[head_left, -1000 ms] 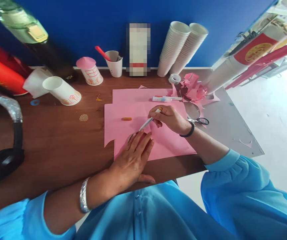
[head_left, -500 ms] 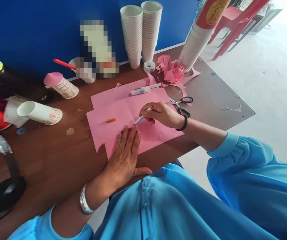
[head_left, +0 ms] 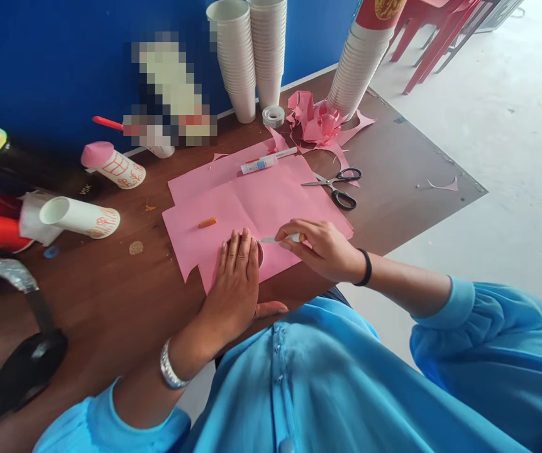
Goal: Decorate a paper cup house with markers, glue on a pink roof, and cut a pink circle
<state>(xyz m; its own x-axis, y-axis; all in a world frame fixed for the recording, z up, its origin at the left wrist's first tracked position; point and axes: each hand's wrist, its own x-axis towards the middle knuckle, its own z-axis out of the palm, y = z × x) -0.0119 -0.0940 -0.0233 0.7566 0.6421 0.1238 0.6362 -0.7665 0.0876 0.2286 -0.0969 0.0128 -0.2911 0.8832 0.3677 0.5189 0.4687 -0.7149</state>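
Pink paper sheets lie on the brown table. My left hand lies flat with fingers stretched over a round object, pressed on the paper near its front edge; only the object's right rim shows. My right hand is closed around a white marker, whose tip points left, close to that rim. An orange-brown cap rests on the paper left of centre. Toward the back of the sheets are a glue stick and another white pen.
Black-handled scissors lie right of the paper. Behind are crumpled pink scraps, a tape roll and stacked paper cups. Decorated cups stand or lie at left, with headphones nearer the front.
My right hand and the marker have moved round to the right side of the round object, whose rim shows more. The view has shifted a little.
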